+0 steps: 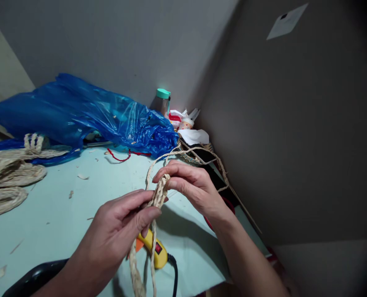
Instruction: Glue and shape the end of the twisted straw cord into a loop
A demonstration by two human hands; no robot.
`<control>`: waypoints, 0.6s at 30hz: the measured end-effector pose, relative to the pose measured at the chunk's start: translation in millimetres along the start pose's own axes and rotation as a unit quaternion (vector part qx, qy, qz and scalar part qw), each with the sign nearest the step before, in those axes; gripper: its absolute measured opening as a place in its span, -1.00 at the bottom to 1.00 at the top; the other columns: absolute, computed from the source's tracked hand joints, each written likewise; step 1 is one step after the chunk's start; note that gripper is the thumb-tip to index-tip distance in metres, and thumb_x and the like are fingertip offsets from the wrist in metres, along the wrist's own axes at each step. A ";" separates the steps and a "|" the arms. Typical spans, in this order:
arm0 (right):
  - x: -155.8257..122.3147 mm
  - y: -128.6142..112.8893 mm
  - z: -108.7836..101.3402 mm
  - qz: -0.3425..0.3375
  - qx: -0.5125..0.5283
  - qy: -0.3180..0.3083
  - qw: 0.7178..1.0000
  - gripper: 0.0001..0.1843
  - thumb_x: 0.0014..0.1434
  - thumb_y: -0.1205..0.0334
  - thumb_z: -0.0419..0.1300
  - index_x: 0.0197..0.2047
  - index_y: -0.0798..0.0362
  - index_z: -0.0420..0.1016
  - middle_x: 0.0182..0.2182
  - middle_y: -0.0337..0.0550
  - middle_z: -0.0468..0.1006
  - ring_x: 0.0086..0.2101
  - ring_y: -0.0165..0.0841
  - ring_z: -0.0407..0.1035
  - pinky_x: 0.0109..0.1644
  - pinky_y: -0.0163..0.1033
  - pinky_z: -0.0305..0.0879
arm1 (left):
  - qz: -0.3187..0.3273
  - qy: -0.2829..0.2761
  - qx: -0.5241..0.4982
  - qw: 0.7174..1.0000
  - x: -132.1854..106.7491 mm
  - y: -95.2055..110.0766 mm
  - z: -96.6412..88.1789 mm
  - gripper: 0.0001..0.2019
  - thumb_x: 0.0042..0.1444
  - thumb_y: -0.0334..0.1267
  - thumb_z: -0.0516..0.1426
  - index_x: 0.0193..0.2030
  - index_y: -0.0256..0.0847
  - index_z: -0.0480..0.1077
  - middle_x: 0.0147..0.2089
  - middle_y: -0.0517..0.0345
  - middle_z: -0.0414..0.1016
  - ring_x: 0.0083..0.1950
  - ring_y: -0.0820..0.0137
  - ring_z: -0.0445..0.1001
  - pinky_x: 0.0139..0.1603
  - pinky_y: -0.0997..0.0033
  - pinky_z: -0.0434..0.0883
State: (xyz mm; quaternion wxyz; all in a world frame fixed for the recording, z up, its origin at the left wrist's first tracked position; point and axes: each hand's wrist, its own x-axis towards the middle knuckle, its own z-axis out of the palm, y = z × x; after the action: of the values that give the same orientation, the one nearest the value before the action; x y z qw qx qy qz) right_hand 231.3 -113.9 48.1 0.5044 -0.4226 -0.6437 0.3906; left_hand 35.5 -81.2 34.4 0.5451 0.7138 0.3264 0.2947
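Between my two hands is a small bundle of braided straw cord (160,193), pale beige and tilted up to the right. My left hand (126,220) pinches its lower part between thumb and fingers. The upper end is gripped by the fingertips of my right hand (192,185). One strand loops up behind my right hand, and others hang down towards the table's front edge. Below the bundle lies a yellow tool with a red switch and black cable (161,256), probably a glue gun, partly hidden by the cords and my left hand.
A large blue plastic bag (87,111) sprawls along the back wall. Bundles of dried straw fibre (16,173) lie at the left. A bottle with a teal lid (162,99), a paper cup (187,123) and white tissue (194,136) stand in the corner. Red cord (121,159) and scraps dot the table (56,231).
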 end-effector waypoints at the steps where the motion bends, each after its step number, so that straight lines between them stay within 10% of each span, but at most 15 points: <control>1: 0.0 -0.4 0.9 -0.001 0.001 0.001 1.000 -0.86 0.37 0.25 0.20 -0.13 0.00 0.62 -0.14 -0.20 0.59 -0.15 -0.38 0.47 -0.01 -0.28 0.37 | 0.013 0.016 0.015 1.000 -1.1 -0.7 1.1 -0.76 0.18 0.01 0.19 -0.27 -0.04 0.62 -0.40 0.15 0.51 -0.32 0.23 0.49 -0.37 0.37 0.43; 18: -1.5 2.4 5.2 -0.046 -0.018 -0.005 0.999 -0.83 0.33 0.17 0.26 -0.07 -0.04 0.66 -0.20 -0.20 0.60 -0.19 -0.35 0.45 -0.07 -0.25 0.36 | 0.043 0.061 0.028 0.997 -6.1 -7.8 2.2 -0.82 0.27 -0.09 0.14 -0.30 0.03 0.55 -0.36 0.24 0.55 -0.30 0.28 0.50 -0.30 0.41 0.42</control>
State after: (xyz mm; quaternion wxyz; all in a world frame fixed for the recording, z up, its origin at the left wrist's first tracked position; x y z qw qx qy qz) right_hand 226.7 -114.9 44.4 0.5110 -0.3992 -0.6722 0.3573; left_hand 32.3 -85.8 26.0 0.4906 0.7231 0.3359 0.3516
